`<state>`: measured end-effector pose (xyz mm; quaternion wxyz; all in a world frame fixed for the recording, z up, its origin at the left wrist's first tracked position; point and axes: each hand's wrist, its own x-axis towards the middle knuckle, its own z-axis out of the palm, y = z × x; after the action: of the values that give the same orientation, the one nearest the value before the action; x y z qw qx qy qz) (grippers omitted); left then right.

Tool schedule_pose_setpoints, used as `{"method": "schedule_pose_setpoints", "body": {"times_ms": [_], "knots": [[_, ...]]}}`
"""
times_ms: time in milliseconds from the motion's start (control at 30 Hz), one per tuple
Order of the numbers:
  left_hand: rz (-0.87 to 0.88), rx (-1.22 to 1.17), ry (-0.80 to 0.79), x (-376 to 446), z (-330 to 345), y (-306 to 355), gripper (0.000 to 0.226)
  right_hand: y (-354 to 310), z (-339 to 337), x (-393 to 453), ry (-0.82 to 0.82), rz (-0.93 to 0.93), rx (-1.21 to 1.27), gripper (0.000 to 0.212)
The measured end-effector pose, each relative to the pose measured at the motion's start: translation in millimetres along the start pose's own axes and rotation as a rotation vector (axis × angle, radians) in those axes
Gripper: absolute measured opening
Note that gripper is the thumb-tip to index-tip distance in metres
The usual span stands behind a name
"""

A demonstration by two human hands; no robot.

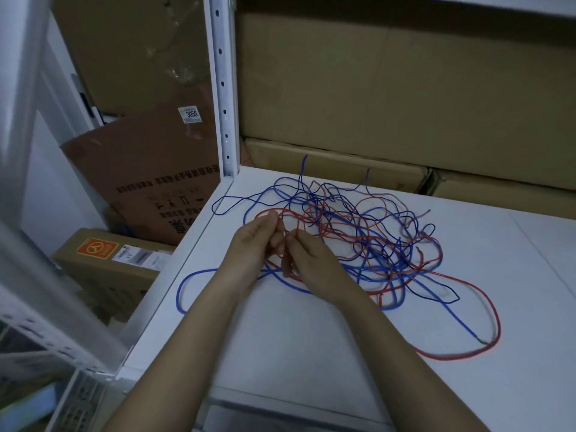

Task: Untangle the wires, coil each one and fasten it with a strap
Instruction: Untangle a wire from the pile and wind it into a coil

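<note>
Red wire (282, 213) pinched at centre frame between left hand (254, 244) and right hand (307, 260), fingers of both curled tight on the strand, just left of the red-and-blue tangle (367, 241) spread over the white table (311, 338). Best followed loop by loop toward the free end, lifting crossings clear, never yanking, lest knots tighten. No strap in sight; coiling not yet begun.

a storeroom: cardboard boxes (389, 82) stacked (some labelled) on white metal shelving (223, 88).
</note>
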<state>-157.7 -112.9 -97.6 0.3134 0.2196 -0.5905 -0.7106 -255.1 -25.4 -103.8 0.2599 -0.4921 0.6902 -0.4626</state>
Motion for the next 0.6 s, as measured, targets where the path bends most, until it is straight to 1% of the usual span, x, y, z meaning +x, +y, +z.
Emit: {"method": "schedule_pose_setpoints", "body": {"times_ms": [100, 167, 233, 333, 433, 500, 567, 600], "knots": [[-0.015, -0.055, 0.022, -3, 3, 2, 0.040, 0, 1, -3, -0.017, 0.044, 0.027, 0.030], [-0.010, -0.107, 0.022, -3, 3, 2, 0.041, -2, -2, -3, -0.012, 0.051, 0.030, 0.031], [0.004, -0.145, 0.021, -2, 3, 4, 0.041, -2, -3, -2, -0.015, 0.037, 0.005, 0.032], [-0.017, -0.230, 0.077, 0, 1, 7, 0.038, 2, -5, -3, -0.037, 0.031, -0.047, 0.035], [-0.045, -0.224, 0.094, 3, -2, 9, 0.034, 9, -12, -5, 0.057, -0.011, -0.082, 0.031], [-0.061, -0.222, 0.086, 4, -6, 11, 0.034, 14, -23, -5, 0.104, -0.056, -0.182, 0.026], [-0.083, -0.232, 0.055, 4, -11, 14, 0.036, 15, -34, -5, 0.149, -0.089, -0.255, 0.021], [-0.086, -0.229, 0.031, 4, -12, 14, 0.037, 14, -38, -4, 0.191, -0.110, -0.245, 0.020]]}}
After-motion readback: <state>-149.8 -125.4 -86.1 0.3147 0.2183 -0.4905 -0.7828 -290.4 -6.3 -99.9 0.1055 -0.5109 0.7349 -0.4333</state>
